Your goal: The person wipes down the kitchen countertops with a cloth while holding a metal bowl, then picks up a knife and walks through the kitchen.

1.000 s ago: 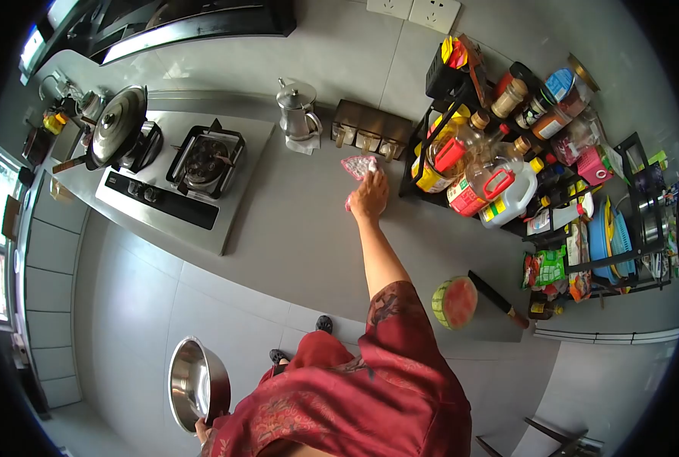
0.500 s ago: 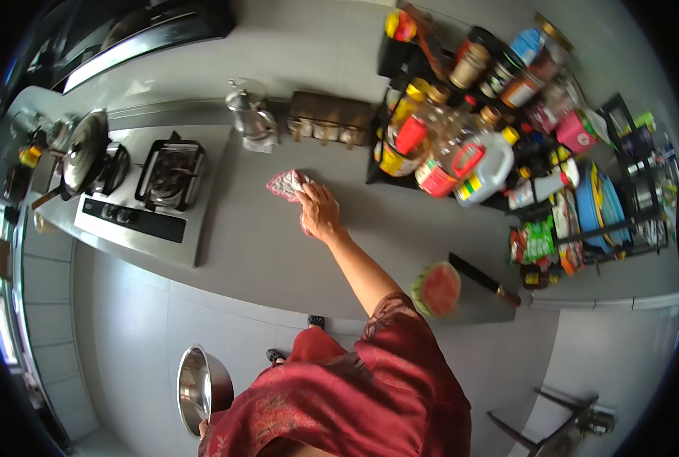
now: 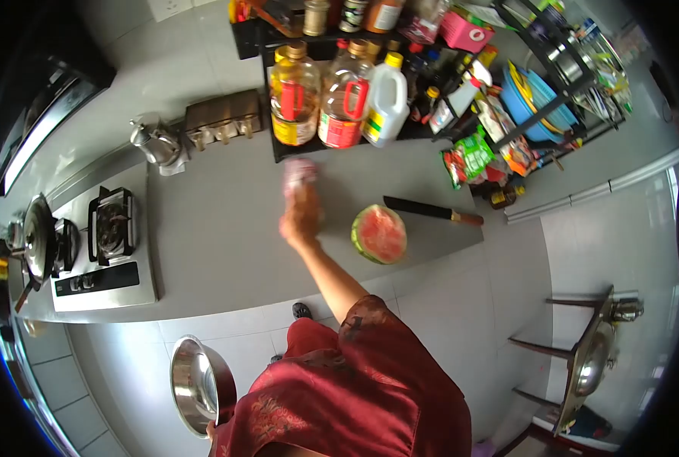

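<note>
The patterned short-sleeved top [image 3: 339,381] is deep red with golden-orange motifs. The flat smooth table [image 3: 217,228] is grey. The cut round watermelon [image 3: 380,234] shows pinkish-red flesh and green rind.

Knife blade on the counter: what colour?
The blade looks black, best seen in the head view.

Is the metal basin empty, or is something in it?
It looks empty: the metal basin, held by the left hand, shows only bare, shiny metal inside. Any part of the bottom hidden by the near wall, I cannot tell.
</note>
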Tool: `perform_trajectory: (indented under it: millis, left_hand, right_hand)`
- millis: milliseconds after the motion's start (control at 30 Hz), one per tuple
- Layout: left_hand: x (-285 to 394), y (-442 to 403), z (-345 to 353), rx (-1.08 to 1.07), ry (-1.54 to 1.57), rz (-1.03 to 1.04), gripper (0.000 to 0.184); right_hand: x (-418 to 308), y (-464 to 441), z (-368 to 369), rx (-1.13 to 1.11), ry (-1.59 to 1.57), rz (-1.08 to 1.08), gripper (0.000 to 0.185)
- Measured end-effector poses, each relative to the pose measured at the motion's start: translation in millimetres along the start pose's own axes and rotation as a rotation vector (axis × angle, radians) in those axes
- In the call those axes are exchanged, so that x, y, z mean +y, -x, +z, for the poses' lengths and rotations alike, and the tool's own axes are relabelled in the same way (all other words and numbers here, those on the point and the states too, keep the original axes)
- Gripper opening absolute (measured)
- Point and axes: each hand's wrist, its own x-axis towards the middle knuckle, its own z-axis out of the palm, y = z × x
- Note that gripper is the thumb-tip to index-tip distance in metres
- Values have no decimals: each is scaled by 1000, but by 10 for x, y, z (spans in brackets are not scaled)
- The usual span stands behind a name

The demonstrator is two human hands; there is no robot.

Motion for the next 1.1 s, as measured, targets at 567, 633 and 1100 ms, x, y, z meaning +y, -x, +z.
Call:
perform_trajectory:
  millis: [567, 633, 1100]
  left_hand:
    - [-797, -142, 333, -224, 1037, -83, 21]
    - [-1041, -225, 424, -114, 1295, -201, 16]
    - [1014, 973, 173, -115, 1445, 79, 12]
  right_hand:
    - [669, 1395, -2152, -339, -334, -314, 52]
    - [920, 1512, -2519, -354, -182, -273, 54]
    - [2426, 3089, -3342, -663, 36, 529, 46]
